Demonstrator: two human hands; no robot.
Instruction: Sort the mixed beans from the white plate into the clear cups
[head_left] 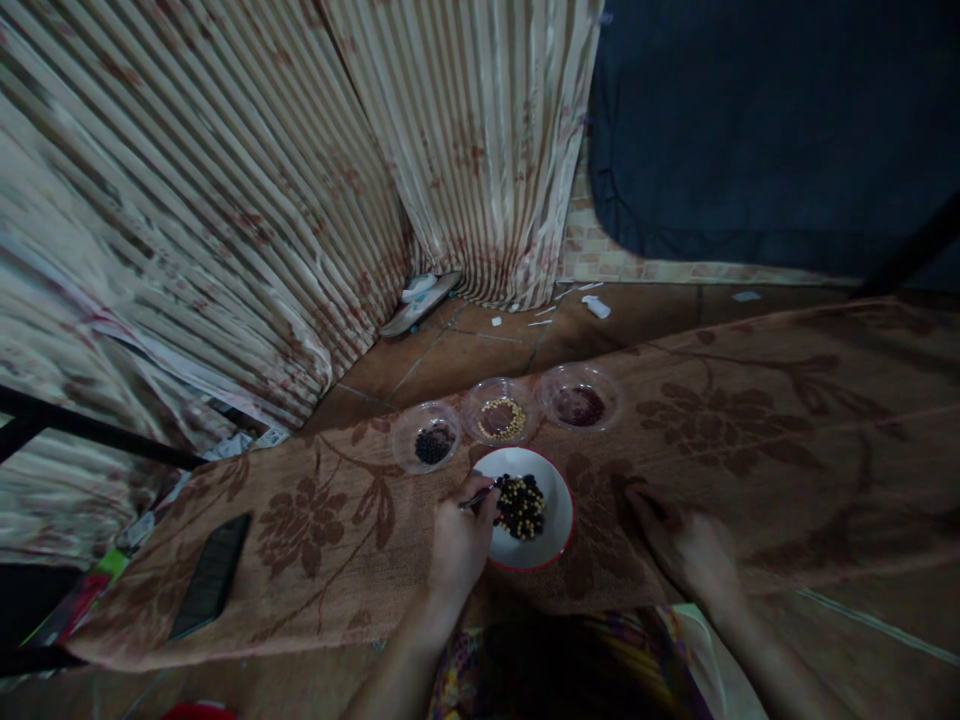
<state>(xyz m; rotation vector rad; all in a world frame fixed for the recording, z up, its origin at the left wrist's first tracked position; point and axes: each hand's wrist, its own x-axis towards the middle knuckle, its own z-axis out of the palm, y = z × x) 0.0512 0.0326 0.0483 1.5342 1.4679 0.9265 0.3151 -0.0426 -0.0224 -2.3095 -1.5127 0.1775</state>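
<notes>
My left hand (pixel 463 535) is closed around a thin metal utensil (pixel 478 497); whether it is a spoon or tweezers I cannot tell. Its end reaches into a white bowl with a red rim (pixel 553 545), among mixed dark and yellow beans (pixel 520 505). Behind the bowl stand three clear plastic bowls: one with black beans (pixel 433 445), one with yellow beans (pixel 501 419), one with dark red beans (pixel 580 406). To the right of the white bowl, my right hand (pixel 682 540) lies on the cloth with its fingers stretched out and holds nothing.
A brown flower-patterned cloth (pixel 480 560) covers the narrow surface. A dark phone (pixel 212 575) lies at its left end. Striped curtains (pixel 300 200) hang beyond, with a slipper (pixel 421 303) and white scraps (pixel 596 306) on the tiled floor. Dark fabric (pixel 772 120) hangs at the back right.
</notes>
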